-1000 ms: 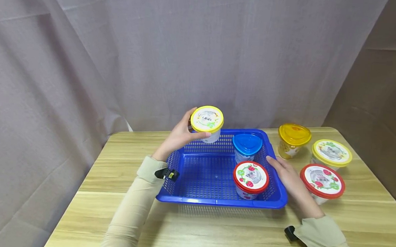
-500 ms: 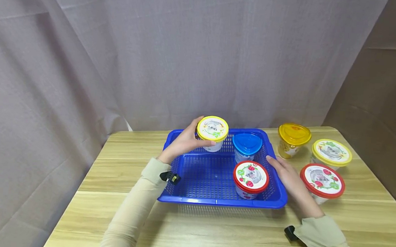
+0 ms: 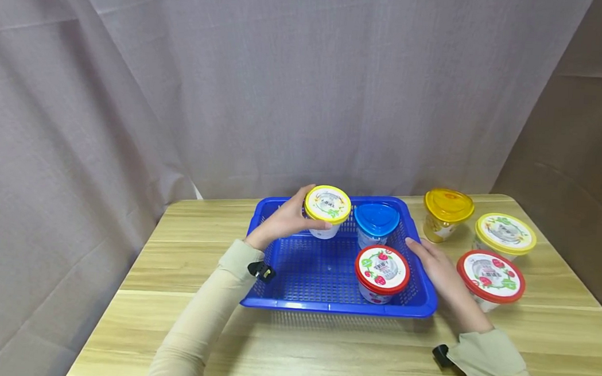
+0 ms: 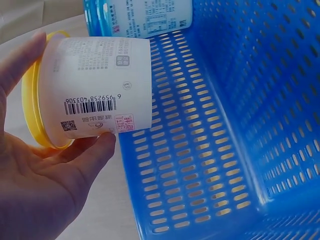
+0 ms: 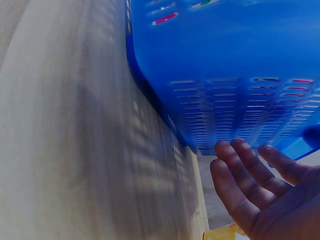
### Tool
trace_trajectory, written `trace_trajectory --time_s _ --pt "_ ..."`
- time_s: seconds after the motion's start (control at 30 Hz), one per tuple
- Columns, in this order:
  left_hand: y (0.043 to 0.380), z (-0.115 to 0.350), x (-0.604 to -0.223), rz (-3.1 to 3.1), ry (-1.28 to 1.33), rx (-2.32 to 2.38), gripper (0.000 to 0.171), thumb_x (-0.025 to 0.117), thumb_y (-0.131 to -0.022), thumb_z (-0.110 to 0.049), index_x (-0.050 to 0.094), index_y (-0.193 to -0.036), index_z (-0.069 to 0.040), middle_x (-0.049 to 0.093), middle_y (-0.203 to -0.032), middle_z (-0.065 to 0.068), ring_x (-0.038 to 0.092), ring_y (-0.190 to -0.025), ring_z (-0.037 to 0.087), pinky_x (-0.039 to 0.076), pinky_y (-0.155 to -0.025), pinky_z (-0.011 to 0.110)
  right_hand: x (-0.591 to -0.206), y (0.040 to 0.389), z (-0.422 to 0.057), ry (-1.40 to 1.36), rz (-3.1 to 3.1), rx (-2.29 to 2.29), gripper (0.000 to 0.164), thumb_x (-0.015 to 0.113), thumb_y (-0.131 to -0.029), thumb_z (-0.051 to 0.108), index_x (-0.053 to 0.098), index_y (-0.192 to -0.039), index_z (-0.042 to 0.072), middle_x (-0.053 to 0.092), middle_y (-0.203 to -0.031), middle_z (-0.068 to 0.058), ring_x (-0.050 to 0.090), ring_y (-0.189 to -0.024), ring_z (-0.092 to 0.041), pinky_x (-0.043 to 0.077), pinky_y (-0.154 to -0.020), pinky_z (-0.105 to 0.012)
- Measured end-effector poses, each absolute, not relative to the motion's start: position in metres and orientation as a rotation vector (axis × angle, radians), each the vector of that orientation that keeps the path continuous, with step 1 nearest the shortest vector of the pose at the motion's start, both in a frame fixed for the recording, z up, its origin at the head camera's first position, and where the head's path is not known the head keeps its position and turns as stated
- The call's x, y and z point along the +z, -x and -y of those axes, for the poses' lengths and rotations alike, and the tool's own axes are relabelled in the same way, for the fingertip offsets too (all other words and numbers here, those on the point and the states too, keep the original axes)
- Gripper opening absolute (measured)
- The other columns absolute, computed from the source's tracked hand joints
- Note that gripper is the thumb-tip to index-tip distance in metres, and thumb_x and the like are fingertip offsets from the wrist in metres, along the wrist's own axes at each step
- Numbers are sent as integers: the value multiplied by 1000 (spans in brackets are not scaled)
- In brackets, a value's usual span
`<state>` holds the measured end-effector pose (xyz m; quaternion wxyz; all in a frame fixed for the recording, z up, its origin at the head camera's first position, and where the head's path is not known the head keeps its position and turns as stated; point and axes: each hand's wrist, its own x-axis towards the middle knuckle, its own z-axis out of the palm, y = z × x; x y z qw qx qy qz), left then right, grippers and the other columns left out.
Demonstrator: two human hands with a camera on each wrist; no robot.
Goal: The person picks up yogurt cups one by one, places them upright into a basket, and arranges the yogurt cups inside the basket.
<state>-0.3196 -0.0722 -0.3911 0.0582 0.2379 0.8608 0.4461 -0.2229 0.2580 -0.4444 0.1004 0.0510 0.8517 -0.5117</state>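
My left hand [image 3: 287, 217] grips a white tub with a yellow lid [image 3: 328, 204], thumb on the near side and fingers behind. The tub is upright over the back left part of the blue plastic basket [image 3: 294, 305]. Its barcode side faces the left wrist view, where the basket's slotted floor shows past it. A blue-lidded cup [image 3: 376, 218] and a red-lidded tub [image 3: 381, 269] stand inside the basket on the right. At the basket's right rim is my right hand [image 3: 440, 269]; its fingers [image 5: 245, 180] are relaxed against the outer wall in the right wrist view.
Right of the basket, on the wooden table [image 3: 173, 249], stand a cup with an amber lid [image 3: 447, 205], a second yellow-lidded tub [image 3: 505, 233] and a second red-lidded tub [image 3: 490, 276]. A grey curtain [image 3: 286, 95] hangs behind the table.
My left hand has lowered the yellow-lidded tub and brought it to the right, closer to the blue-lidded cup. My right hand stays at the basket's rim.
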Motion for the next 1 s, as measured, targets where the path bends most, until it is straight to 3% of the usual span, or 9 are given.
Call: trace_trajectory --time_s 0.47,1.0 --pt "317 67 -397 -2561 -730 1288 97 88 -77 -23 29 -152 -3 53 -135 13 53 -123 24 41 -109 42 -444 223 -258 -164 -2525 -1492 95 33 -97 72 14 -161 4 30 -155 -34 34 -138 -53 32 -107 -68" --pt "320 64 -407 -2522 -724 1177 96 90 -74 -21 30 -146 0 54 -130 15 54 -121 24 41 -108 39 -445 223 -257 -121 -2514 -1552 92 33 -99 70 18 -160 3 40 -149 -33 46 -131 -50 43 -103 -63"
